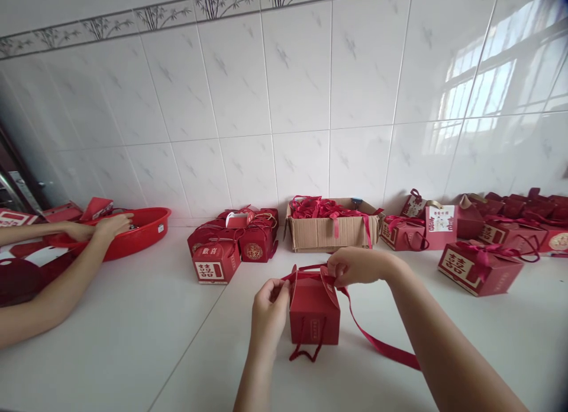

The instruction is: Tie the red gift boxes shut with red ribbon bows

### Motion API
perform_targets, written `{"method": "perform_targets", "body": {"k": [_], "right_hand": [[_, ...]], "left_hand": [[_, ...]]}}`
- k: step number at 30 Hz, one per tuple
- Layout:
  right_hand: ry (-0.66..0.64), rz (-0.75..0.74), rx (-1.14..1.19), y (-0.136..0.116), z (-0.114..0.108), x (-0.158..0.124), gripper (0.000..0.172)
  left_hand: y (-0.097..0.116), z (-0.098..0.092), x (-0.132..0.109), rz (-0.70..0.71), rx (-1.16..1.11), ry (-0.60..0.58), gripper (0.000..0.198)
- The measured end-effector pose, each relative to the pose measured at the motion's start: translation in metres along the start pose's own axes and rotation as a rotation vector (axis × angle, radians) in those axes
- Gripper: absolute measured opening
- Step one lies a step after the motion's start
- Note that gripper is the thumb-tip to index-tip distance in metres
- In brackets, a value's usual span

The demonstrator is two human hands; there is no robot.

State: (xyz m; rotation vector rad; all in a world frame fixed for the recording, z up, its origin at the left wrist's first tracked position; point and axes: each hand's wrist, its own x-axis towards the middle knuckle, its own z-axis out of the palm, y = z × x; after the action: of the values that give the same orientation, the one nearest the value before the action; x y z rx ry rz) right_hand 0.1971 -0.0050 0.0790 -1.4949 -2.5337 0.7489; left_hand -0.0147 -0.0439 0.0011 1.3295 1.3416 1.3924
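A small red gift box (314, 311) stands upright on the white counter, its two side flaps raised and a dark red cord handle (306, 354) hanging down its near face. My left hand (270, 305) is closed at the left flap, fingertips pinching the red ribbon where it comes out by that flap. At the right flap, my right hand (357, 266) pinches the same red ribbon (377, 341), whose long tail curves down to the right and passes behind my forearm. The fingertips hide part of the flaps and ribbon.
Behind the box, a cardboard carton (332, 233) holds a heap of red ribbons. Red gift boxes (216, 261) cluster at left; more, some bow-tied (481, 267), stand at right. At far left, another person's hands (110, 225) reach into a red plastic basin (146, 234). A tiled wall (302, 104) rises behind.
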Motion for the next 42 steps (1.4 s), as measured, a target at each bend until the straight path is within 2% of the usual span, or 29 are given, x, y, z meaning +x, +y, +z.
{"method": "perform_targets", "body": {"k": [5, 9, 12, 15, 20, 25, 28, 33, 42], "right_hand": [[-0.013, -0.042, 0.054, 0.004, -0.003, 0.0, 0.015], [0.008, -0.032, 0.106, 0.0, -0.004, -0.004, 0.017], [0.032, -0.039, 0.103, -0.004, -0.003, -0.005, 0.016], [0.001, -0.008, 0.047, -0.006, -0.002, -0.003, 0.014], [-0.069, 0.045, -0.015, -0.004, 0.001, 0.002, 0.015], [-0.144, 0.067, -0.05, 0.001, 0.001, 0.005, 0.019], [-0.158, 0.102, -0.086, 0.004, 0.002, 0.006, 0.026], [-0.162, 0.192, -0.162, 0.008, 0.001, 0.008, 0.046], [-0.244, 0.241, -0.26, 0.013, 0.01, 0.025, 0.033]], "left_hand": [[-0.003, -0.001, 0.002, -0.025, -0.025, 0.038, 0.034], [0.005, -0.003, -0.001, 0.0, -0.186, 0.081, 0.043], [0.012, -0.004, -0.002, -0.047, -0.294, 0.052, 0.047], [0.01, -0.005, -0.001, -0.124, -0.302, 0.081, 0.049], [-0.002, -0.007, 0.006, -0.121, -0.118, 0.101, 0.049], [-0.008, -0.014, 0.009, -0.131, 0.053, 0.016, 0.049], [-0.011, -0.019, 0.011, -0.136, 0.177, -0.033, 0.048], [-0.016, -0.026, 0.014, -0.138, 0.373, -0.028, 0.043], [-0.023, -0.027, 0.016, -0.153, 0.502, -0.081, 0.041]]}}
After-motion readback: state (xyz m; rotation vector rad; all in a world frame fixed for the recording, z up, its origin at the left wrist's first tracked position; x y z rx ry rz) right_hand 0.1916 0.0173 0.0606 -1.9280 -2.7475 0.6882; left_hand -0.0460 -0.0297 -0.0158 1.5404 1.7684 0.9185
